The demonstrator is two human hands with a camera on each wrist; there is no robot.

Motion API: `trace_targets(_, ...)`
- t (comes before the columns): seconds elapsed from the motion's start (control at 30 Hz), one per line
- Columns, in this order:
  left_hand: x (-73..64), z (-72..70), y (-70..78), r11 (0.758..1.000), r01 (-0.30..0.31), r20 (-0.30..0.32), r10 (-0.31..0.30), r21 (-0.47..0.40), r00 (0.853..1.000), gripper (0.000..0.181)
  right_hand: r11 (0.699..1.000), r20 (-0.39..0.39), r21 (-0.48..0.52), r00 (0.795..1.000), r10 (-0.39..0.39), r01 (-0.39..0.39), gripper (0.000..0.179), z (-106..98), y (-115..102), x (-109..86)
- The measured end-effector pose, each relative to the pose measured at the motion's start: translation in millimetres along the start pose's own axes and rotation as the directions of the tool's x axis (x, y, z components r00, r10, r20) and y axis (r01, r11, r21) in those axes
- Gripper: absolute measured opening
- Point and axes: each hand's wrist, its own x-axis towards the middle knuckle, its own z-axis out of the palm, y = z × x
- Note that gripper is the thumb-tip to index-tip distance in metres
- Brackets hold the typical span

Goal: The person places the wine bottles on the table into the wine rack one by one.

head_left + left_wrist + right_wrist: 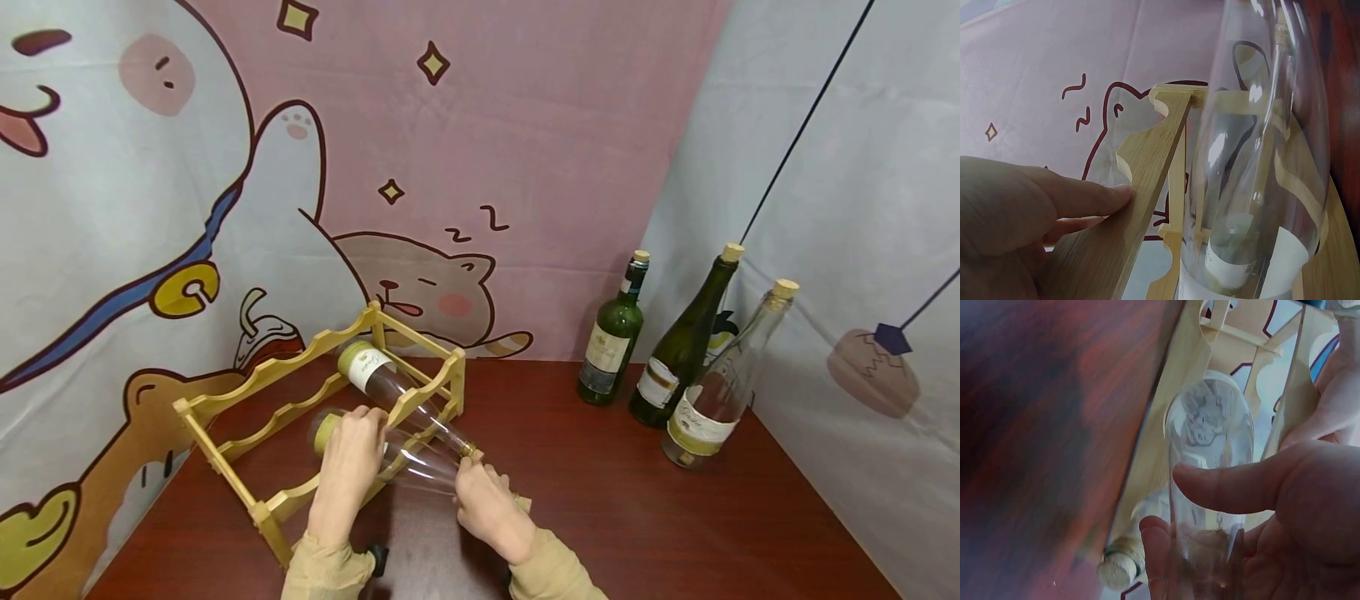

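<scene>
On a reddish-brown desk (pixel 712 533), a clear bottle (pixel 423 462) is held by the neck in the right hand (pixel 483 500), thumb and fingers curled closely round the glass. Its labelled base is set inside a wooden rack (pixel 456 379), beneath the top rail (pixel 431 387), and its corked end is pointed out of the near side; the neck is presumably gripped so that the wide body is left free between the rails. Whether the lower rail (pixel 1179 375) is touched by the glass cannot be told. The top rail is pinched by the left hand (pixel 352 454), its fingers bent onto the wood, apparently so that the frame is kept from sliding. Just beyond, a second clear bottle (pixel 365 368) is laid the same way in the lower tier, likely cradled by the scalloped edges, which would stop a round bottle from rolling. At the right, a green bottle (pixel 615 329), a dark bottle (pixel 682 342) and a third clear bottle (pixel 727 383) are stood upright, all corked, well apart from the rack, where neither hand is likely to be obstructed.
</scene>
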Motion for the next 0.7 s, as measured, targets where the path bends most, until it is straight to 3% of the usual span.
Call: trace_targets(0.7,0.0,2.3,0.1,1.000,0.017,0.004,-0.017,0.003,1.000,0.007,0.995,-0.016,0.085,0.998,0.061,-0.059,0.027,14,-23,11.3)
